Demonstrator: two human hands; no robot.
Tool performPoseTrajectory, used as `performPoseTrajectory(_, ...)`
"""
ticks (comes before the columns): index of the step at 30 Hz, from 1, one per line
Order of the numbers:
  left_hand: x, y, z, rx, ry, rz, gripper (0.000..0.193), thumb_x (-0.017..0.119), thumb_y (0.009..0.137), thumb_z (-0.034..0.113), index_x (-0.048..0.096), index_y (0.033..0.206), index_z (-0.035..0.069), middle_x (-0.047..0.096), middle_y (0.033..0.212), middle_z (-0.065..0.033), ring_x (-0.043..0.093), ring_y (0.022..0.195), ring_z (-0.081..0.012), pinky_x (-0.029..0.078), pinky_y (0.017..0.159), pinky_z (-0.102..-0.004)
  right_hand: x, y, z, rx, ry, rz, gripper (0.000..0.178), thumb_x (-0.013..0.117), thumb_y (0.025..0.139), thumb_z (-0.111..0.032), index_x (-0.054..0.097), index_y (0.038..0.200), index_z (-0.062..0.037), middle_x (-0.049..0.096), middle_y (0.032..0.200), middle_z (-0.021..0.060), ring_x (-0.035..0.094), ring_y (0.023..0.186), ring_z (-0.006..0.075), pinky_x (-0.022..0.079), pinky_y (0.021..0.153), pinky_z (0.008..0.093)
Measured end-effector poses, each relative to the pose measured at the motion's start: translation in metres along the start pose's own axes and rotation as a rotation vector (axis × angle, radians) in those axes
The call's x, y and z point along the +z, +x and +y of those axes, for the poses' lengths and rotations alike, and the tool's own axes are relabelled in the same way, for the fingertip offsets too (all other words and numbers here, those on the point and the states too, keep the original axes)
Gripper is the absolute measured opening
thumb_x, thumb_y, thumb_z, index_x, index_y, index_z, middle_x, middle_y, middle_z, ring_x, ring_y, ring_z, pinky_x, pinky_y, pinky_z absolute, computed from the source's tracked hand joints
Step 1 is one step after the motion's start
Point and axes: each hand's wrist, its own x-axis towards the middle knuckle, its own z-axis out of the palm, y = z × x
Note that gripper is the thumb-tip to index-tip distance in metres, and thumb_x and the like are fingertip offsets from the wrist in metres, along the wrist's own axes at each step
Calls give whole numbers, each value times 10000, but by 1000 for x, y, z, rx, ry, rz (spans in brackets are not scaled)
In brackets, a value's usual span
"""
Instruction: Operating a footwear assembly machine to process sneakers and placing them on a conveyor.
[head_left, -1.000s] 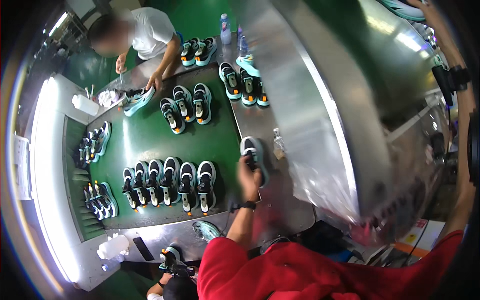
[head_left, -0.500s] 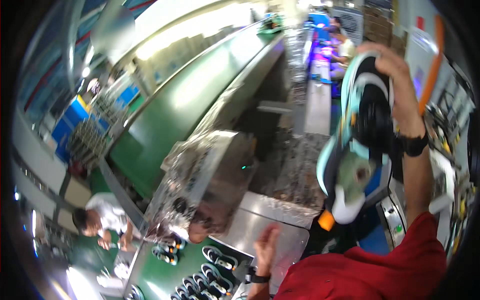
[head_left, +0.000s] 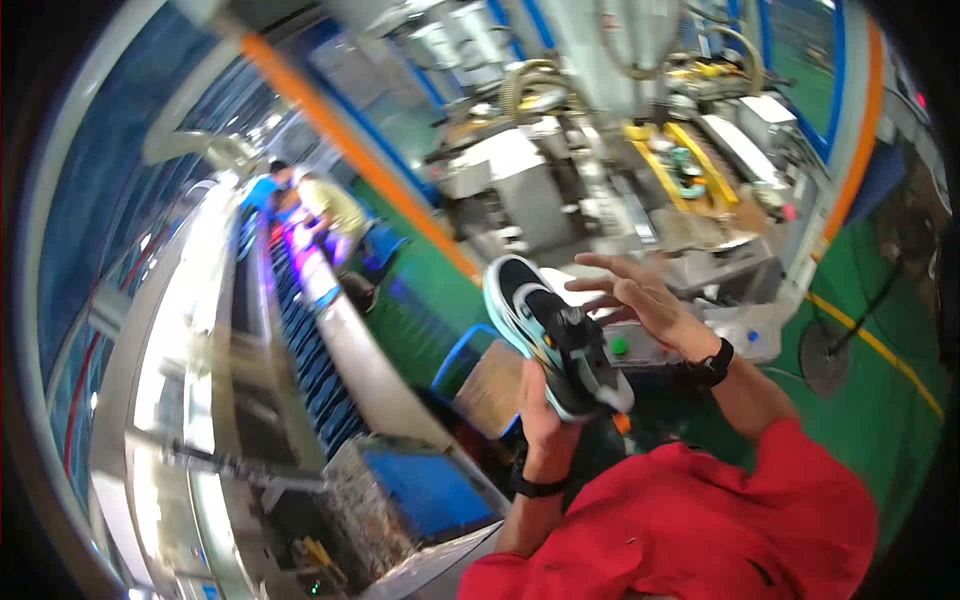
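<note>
A black sneaker (head_left: 540, 318) with white trim and a pale mint sole is tilted in front of me, at the middle of the view. My left hand (head_left: 545, 420) grips it from below, at the side of the sole towards me. My right hand (head_left: 645, 305) is just to the right of the sneaker, its fingers spread, and seems to hold nothing. Whether its fingertips touch the upper, I cannot tell. The fingers of my left hand are partly hidden behind the shoe.
Ahead stands a machine with yellow rails (head_left: 705, 160) and a green button (head_left: 619, 345), framed by orange posts. A stool (head_left: 500, 385) with a blue frame is behind the sneaker. On the left runs a long conveyor line (head_left: 375, 370), with people (head_left: 325, 205) sitting along it.
My view has swung to the right, from the green conveyor to the machine. The sneaker has passed from my right hand to my left, and the right hand has let go.
</note>
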Motion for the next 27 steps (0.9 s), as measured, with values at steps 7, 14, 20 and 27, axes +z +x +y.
performPoseTrajectory(7,82,120,-127,81,752,-158,664,596,960,242,291,1465,-63,485,1384,-156,509,1195,-174,420,983,-277,-144,-50,9,28,-311,798,620,773,678,-131,558,1246,-6,625,1092,80,586,963,150,486,863,276)
performPoseTrajectory(14,45,333,-221,-7,1027,-55,798,701,857,403,389,1348,-144,567,1249,-280,561,1175,-308,434,980,-376,-227,-101,-21,-179,-298,1048,559,701,728,-135,558,1255,-15,613,1092,41,580,940,107,474,845,253)
performPoseTrajectory(20,37,469,-290,-126,1538,113,831,757,760,357,368,1333,-101,490,1319,-325,511,1199,-452,434,997,-492,-244,-112,-43,-161,-445,1288,552,653,737,-97,530,1262,21,586,1114,54,564,966,113,450,873,245)
performPoseTrajectory(27,29,502,-309,-239,1463,122,579,590,767,141,421,1301,-5,463,1362,-278,523,1168,-462,415,1018,-499,-310,-72,-58,6,-808,1292,534,648,743,-71,551,1262,11,607,1120,75,572,1021,129,435,931,238)
